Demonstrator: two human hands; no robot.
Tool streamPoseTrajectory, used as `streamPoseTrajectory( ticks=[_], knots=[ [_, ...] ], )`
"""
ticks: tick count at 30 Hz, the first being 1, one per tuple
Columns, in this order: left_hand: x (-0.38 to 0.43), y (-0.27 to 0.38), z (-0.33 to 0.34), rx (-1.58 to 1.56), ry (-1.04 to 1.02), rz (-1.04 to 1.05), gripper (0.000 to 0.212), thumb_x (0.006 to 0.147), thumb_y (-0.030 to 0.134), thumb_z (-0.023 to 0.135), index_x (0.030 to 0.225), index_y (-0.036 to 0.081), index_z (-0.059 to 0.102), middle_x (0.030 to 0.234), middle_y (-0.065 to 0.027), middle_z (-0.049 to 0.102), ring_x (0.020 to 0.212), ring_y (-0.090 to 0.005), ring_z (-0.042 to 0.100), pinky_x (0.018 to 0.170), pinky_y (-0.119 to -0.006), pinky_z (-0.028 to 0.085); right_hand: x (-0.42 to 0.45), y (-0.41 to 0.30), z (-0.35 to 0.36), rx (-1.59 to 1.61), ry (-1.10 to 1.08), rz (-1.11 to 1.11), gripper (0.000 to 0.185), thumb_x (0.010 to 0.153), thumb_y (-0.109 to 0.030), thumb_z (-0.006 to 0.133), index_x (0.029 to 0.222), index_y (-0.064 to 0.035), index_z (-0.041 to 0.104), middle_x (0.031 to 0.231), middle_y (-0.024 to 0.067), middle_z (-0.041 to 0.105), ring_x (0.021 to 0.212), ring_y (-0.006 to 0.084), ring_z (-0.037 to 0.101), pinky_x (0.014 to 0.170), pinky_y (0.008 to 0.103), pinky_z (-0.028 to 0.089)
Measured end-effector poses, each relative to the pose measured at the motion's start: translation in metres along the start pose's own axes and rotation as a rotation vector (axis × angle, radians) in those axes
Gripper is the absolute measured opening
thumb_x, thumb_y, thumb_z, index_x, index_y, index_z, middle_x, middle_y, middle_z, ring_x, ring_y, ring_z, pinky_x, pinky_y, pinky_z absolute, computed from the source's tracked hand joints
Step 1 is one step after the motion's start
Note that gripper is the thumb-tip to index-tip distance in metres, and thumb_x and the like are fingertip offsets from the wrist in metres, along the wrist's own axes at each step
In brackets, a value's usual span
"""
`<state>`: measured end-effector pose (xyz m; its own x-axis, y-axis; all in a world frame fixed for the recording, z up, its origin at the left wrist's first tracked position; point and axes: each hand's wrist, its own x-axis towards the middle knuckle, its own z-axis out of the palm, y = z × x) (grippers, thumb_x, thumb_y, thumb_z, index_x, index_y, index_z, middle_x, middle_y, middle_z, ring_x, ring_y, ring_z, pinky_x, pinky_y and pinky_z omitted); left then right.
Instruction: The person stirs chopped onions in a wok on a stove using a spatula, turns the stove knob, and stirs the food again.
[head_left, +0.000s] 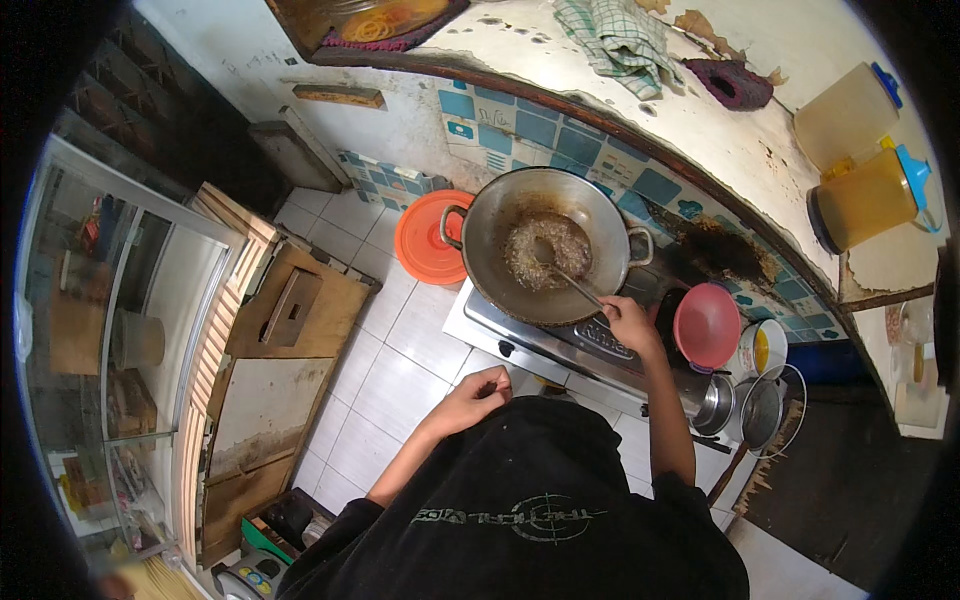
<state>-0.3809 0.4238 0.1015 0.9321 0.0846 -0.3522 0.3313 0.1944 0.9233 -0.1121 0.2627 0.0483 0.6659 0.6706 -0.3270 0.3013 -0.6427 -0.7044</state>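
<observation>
A large two-handled metal wok sits on the gas stove. Frothy, bubbling oil covers the middle of its bottom, with browned residue on the wall above. My right hand grips the handle of a metal spatula over the wok's near rim. The spatula's head lies in the froth, so its exact shape is partly hidden. My left hand is curled in front of my black shirt, near the stove's front edge. Its fingers are bent together, and I see nothing held in them.
An orange lidded bucket stands left of the wok. At right are a pink plastic basin, a metal pot and a long-handled strainer. A ledge holds a checked cloth and pitchers. A wooden cabinet stands left.
</observation>
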Motion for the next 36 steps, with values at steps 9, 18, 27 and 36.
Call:
streamPoseTrajectory(
  ticks=[9,18,27,36],
  knots=[
    [-0.002,-0.006,-0.003,0.013,0.037,-0.012,0.01,0.083,0.005,0.05,0.077,0.006,0.042,0.077,0.0032,0.046,0.073,-0.0034,0.042,0.067,-0.019,0.037,-0.011,-0.02,-0.007,-0.37,0.185,0.071,0.026,0.085,-0.015,0.052,0.108,-0.0111,0.063,0.094,0.0198,0.063,0.091,0.0375,0.059,0.08,0.0433,0.047],
    [-0.003,0.007,0.003,-0.016,0.005,-0.027,0.009,0.085,0.005,0.05,0.08,0.006,0.043,0.079,0.0039,0.046,0.075,-0.0033,0.042,0.069,-0.019,0.037,0.008,0.006,0.021,-0.365,0.172,-0.019,0.032,0.085,-0.016,0.05,0.116,-0.0112,0.057,0.08,0.0203,0.064,0.076,0.0333,0.064,0.067,0.0425,0.051],
    [-0.004,0.008,0.001,0.191,-0.111,-0.032,0.014,0.088,0.018,0.058,0.092,0.005,0.057,0.086,0.0006,0.055,0.082,-0.0083,0.049,0.074,-0.023,0.04,0.013,0.014,0.023,0.917,-0.345,0.547,0.022,0.092,-0.016,0.042,0.109,-0.003,0.047,0.054,-0.0021,0.036,0.039,0.0088,0.032,0.033,0.026,0.023],
    [-0.005,0.009,-0.003,0.214,-0.305,0.018,0.019,0.087,0.018,0.059,0.1,0.004,0.061,0.095,-0.005,0.059,0.091,-0.0154,0.054,0.081,-0.028,0.042,-0.002,0.025,0.041,0.259,-0.037,0.326,0.025,0.094,-0.02,0.041,0.109,-0.0024,0.051,0.059,0.0059,0.048,0.044,0.0165,0.047,0.039,0.0307,0.036]
  ],
)
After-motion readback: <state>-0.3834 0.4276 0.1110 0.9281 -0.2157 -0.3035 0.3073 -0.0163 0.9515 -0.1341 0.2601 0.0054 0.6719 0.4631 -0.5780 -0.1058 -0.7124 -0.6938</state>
